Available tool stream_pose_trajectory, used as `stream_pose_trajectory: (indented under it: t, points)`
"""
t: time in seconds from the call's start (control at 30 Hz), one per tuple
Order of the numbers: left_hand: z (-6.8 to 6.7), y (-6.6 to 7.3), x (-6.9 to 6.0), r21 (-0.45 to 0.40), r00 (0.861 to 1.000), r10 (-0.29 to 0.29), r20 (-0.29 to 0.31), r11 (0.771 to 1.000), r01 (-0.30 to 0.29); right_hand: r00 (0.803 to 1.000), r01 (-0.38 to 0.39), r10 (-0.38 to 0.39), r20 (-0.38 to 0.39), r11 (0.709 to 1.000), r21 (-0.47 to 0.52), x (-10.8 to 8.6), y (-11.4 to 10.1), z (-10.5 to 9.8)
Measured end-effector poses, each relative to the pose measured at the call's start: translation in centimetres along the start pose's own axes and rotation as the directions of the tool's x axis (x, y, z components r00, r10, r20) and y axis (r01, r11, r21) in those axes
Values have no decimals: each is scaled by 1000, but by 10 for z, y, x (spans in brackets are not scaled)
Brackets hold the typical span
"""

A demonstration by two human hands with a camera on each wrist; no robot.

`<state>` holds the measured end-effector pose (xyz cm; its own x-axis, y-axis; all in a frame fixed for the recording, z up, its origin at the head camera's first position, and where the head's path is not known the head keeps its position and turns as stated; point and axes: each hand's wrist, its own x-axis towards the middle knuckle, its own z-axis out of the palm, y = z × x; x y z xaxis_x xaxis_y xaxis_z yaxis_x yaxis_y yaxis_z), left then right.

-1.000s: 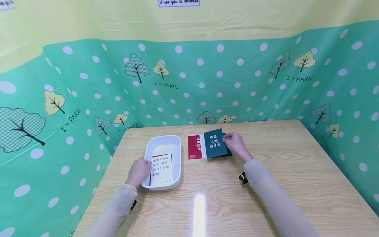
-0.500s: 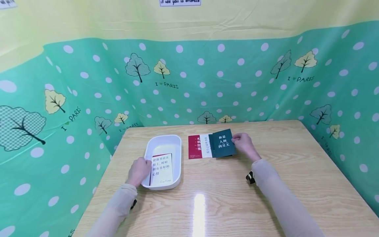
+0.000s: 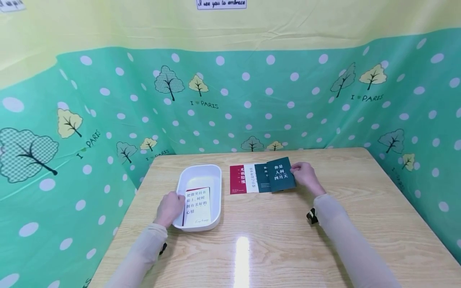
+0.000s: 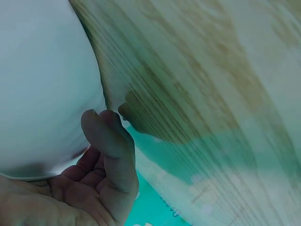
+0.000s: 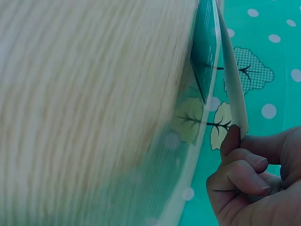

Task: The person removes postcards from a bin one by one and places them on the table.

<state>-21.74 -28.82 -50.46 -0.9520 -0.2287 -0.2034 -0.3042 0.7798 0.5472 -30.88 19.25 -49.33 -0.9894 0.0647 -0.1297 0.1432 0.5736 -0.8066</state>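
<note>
Dark green card (image 3: 281,177) we pinch in our right hand (image 3: 304,176), row of cards (image 3: 251,180) beside it, white tray (image 3: 217,196) our left hand (image 3: 170,208) grips

White tray (image 3: 201,176): upright, rounded corners; text-printed card (image 3: 198,207) in its near half. R of tray, overlapping row: red card (image 3: 237,180), pale card (image 3: 251,179), dk-green card (image 3: 262,178). Farthest R of tray: held dk-teal card (image 3: 281,175) w/ white Chinese txt, tilted, R edge lifted.

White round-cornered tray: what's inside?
A white rectangular paper card with dark text; a dark red layer peeks out along its top and left edges. The rest, and anything deeper, is covered.
</note>
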Motion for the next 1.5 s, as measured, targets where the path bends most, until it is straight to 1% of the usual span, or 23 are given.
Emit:
stream_pose_trajectory:
  t: [0.2,0.33,0.7,0.87,1.07,1.17,1.33,1.5]
  points:
    - [0,0,0,0,1000,-7,1,1000,7,1000,-4,4,19,1000,14,3,3,-6]
    - [-1,0,-1,0,1000,-8,1,1000,8,999,-25,24,30,999,36,5,2,-8]
    - [0,1,-1,-13,1000,-10,7,1000,10,997,-50,48,65,998,36,8,0,-4]
    - [0,2,-1,-19,1000,-11,5,1000,11,996,-45,44,74,999,17,12,1,-2]
    - [0,3,-2,-16,1000,-16,4,1000,16,993,-69,71,91,997,-24,15,0,-2]
    - [0,3,-2,-19,1000,-15,3,1000,15,993,-81,84,86,996,-45,18,0,-2]
    - [-1,2,-2,-19,1000,-10,-2,1000,10,993,-76,83,85,994,-79,21,2,-3]
    - [-1,3,-3,-28,1000,-12,-1,1000,12,991,-85,93,95,992,-91,21,4,-3]
